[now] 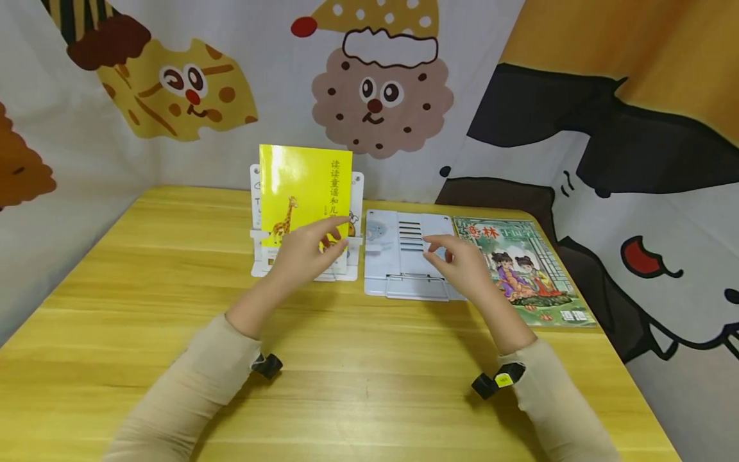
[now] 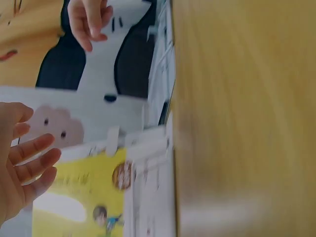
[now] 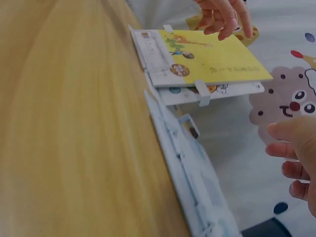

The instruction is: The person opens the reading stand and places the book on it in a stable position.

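A yellow book point(image 1: 306, 176) with a giraffe on its cover stands upright in a white book stand point(image 1: 256, 256). My left hand point(image 1: 303, 253) is raised in front of the book's lower part, its fingers bent loosely and holding nothing. In the left wrist view a gap shows between the fingers of that hand point(image 2: 29, 168). Right of the upright stand, a second white book stand point(image 1: 382, 266) lies folded flat on the table. Over its right side hovers my right hand point(image 1: 464, 266), with thumb and fingers apart and nothing between them.
A picture-covered magazine point(image 1: 531, 263) lies flat on the wooden table point(image 1: 358, 385), right of the folded stand. A curtain point(image 1: 398, 173) with cartoon figures hangs behind the table and along its sides. Each sleeve carries a small black wrist camera point(image 1: 268, 366).
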The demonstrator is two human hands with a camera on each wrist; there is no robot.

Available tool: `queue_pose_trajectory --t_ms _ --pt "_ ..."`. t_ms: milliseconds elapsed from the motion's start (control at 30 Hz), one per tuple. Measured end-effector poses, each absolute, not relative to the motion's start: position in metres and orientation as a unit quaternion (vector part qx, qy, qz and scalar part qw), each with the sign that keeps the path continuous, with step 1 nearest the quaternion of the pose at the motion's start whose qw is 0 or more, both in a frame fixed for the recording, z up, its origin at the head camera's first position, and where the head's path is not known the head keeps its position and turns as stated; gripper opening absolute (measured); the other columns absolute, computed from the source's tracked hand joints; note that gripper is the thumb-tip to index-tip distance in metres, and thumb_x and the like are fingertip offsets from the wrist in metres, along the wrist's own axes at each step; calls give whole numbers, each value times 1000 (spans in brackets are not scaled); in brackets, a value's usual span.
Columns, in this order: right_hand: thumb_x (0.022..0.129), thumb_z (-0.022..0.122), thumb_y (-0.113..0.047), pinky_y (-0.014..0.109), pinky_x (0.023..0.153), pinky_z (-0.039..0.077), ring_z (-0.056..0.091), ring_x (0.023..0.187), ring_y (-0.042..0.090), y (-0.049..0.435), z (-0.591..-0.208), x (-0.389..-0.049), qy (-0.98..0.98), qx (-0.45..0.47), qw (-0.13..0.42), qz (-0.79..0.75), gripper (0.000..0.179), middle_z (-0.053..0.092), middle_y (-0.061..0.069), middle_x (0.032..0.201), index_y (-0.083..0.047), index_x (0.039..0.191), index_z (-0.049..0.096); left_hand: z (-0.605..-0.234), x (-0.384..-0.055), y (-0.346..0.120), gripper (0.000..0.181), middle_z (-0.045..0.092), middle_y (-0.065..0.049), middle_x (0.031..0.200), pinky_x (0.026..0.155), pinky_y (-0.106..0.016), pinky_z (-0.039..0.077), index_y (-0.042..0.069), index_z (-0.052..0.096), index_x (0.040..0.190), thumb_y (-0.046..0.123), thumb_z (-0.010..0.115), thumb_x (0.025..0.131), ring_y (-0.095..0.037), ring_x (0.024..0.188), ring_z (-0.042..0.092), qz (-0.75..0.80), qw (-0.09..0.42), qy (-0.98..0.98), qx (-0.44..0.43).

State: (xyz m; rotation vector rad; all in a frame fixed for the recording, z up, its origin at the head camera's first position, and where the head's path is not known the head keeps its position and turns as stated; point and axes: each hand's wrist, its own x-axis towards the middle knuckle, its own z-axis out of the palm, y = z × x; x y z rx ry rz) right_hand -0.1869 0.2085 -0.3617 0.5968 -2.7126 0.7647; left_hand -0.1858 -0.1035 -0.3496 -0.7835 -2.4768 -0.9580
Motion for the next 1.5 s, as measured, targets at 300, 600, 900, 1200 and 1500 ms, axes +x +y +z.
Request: queue_pose_trajectory --t_ms 300,600,900,1200,1500 --pt "91 68 -21 29 42 36 44 51 14 236 -391 -177 -931 175 86 308 30 67 1 92 -9 119 68 -374 -184 -54 37 68 3 90 55 -21 46 14 62 128 22 65 92 -9 70 58 -336 90 -885 -310" --pt "90 68 -14 28 44 39 48 55 16 253 -413 -178 -926 168 53 333 29 67 3 93 -7 118 68 -399 -194 -31 37 68 0 89 53 -26 47 9 62 127 21 66 91 -10 62 57 -403 -14 -872 -278" --pt "86 73 -11 32 62 47 56 70 14 260 -432 -175 -926 181 42 330 28 65 4 89 -5 113 70 -421 -196 -26 31 68 -6 83 65 -24 51 -1 66 115 9 69 85 -14 71 61 -420 -41 -858 -293" --pt "86 71 -10 33 60 45 54 68 14 259 -440 -170 -928 143 55 340 27 63 0 85 -9 113 70 -427 -194 -24 29 64 0 78 68 -24 49 1 69 109 3 72 80 -11 70 57 -399 -55 -868 -291" --pt "85 72 -5 28 62 46 57 70 15 261 -446 -174 -908 146 43 390 28 65 3 87 -4 113 70 -432 -189 -16 34 61 4 77 67 -24 47 2 70 111 4 74 78 -9 68 54 -377 -48 -877 -294"
